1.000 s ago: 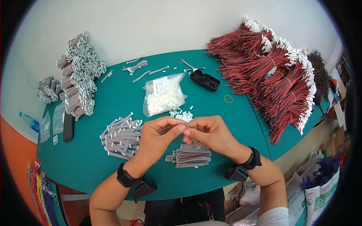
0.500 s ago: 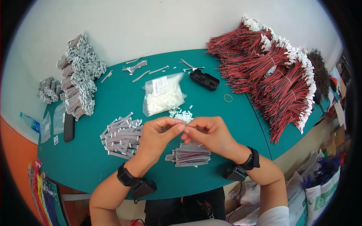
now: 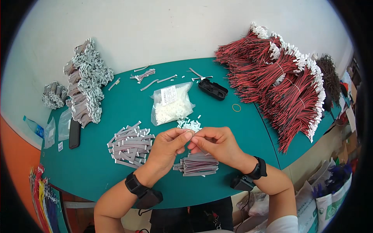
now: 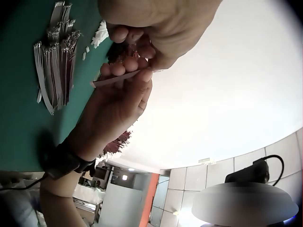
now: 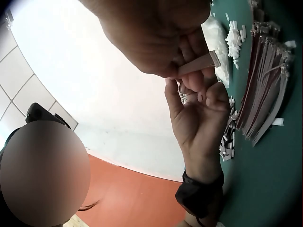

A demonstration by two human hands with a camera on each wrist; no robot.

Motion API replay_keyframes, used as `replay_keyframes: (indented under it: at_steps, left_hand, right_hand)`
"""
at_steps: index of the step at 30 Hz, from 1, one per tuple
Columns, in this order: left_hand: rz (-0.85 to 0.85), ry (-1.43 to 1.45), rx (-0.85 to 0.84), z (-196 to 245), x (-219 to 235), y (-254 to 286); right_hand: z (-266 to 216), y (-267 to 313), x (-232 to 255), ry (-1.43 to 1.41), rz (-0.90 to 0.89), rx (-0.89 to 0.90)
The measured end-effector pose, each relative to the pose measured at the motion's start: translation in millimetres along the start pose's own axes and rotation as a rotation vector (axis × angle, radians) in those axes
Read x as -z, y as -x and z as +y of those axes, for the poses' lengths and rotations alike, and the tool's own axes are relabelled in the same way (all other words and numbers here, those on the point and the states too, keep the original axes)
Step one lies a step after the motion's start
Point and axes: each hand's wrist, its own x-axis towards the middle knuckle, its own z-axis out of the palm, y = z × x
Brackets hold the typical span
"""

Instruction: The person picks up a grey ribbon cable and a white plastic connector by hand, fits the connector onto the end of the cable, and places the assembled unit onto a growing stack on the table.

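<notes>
The right hand (image 3: 219,144) pinches a short grey ribbon cable (image 5: 196,65), whose bare-ended tip sticks out past the fingers in the right wrist view. Thumb and fingertips of the left hand (image 3: 168,147) are pinched together and meet the right fingertips; what they hold is hidden. Beneath the hands lies a stack of grey ribbon cables (image 3: 195,164). Small white connectors (image 3: 189,124) are heaped just beyond the fingertips. To the left, cables with white ends (image 3: 131,143) lie in a loose pile.
A clear bag of white parts (image 3: 173,105) and a black case (image 3: 213,90) lie farther back. Red-black wire bundles (image 3: 283,85) cover the right side. Grey cable bundles (image 3: 86,81) and a phone (image 3: 74,134) are at left. A rubber band (image 3: 236,108) lies on the green table (image 3: 248,128).
The head view has shifted slightly, so the table items appear lower. The left hand has turned a little, its thumb now closer to its fingertips; both hands remain together.
</notes>
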Motion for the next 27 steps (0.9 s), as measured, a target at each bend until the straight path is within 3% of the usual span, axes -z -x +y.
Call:
replay_keyframes:
  at_steps: [13,27]
  left_hand:
    - [0.024,-0.204,-0.308,-0.9,-7.2,2.2]
    - [0.065,-0.262,-0.234,-1.4,-7.2,1.7]
  right_hand:
    - [-4.5,-0.2,1.7,0.005,-0.026,-0.037]
    - [-5.7,-2.9,4.2,0.027,-0.020,-0.048]
